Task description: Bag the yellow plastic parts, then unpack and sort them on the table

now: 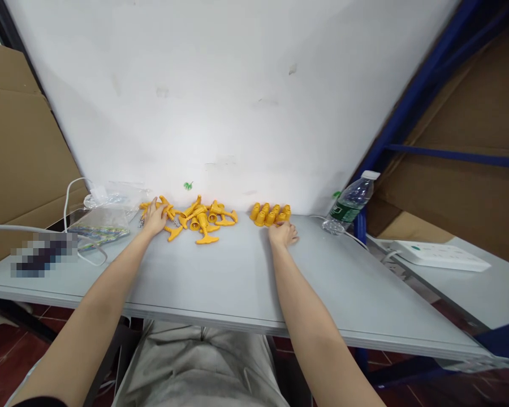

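At the back left of the grey table, my left hand is closed around a yellow T-handled piece in a loose heap; its fingertips are partly hidden among the parts. Beside it lie more yellow T-handled pieces, some with threaded stems, and thin metal spirals show near the hand, like corkscrew parts. Bell-shaped yellow bodies are mixed in. Farther right, several yellow cup-shaped pieces stand upright in two close rows. My right hand has curled fingers at the front right cup, which it partly covers.
A clear plastic bottle leans at the back right, near a white power strip. Plastic bags and a white cable lie at left. A white panel rises behind the table; blue frame bars stand at right.
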### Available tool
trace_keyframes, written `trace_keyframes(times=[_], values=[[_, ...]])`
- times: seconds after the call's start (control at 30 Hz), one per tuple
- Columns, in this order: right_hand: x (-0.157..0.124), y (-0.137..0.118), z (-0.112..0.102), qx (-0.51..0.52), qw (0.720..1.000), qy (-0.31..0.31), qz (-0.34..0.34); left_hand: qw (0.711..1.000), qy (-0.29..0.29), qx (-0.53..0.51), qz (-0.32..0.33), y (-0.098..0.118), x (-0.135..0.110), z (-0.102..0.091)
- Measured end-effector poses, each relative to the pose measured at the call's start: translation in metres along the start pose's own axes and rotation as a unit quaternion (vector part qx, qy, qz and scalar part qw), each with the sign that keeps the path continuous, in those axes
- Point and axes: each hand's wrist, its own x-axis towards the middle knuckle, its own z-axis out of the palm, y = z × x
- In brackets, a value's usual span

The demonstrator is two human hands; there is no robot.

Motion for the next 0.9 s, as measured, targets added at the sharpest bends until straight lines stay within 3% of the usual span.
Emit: trace_keyframes(times=[0.2, 0.37, 0.47, 0.67, 0.9], values=[[-0.001, 0.000, -0.001, 0.010, 1.000, -0.008, -0.004, 0.991, -0.046, 0.086, 0.094, 0.001, 0.005, -0.022], [-0.003, -0.001, -0.003, 0.005, 1.000, -0.010, 0.000, 0.940, -0.235, 0.141, 0.205, 0.013, 0.005, -0.037], [-0.004, -0.002, -0.004, 0.006, 1.000, -0.009, 0.002, 0.915, -0.289, 0.177, 0.220, 0.015, 0.002, -0.038], [-0.004, -0.003, -0.005, -0.012, 1.000, -0.020, -0.001, 0.946, -0.232, 0.121, 0.192, 0.005, 0.010, -0.036], [0.000, 0.001, 0.000, -0.002, 1.000, -0.013, -0.008, 0.993, -0.083, 0.083, 0.003, 0.017, 0.008, -0.033]])
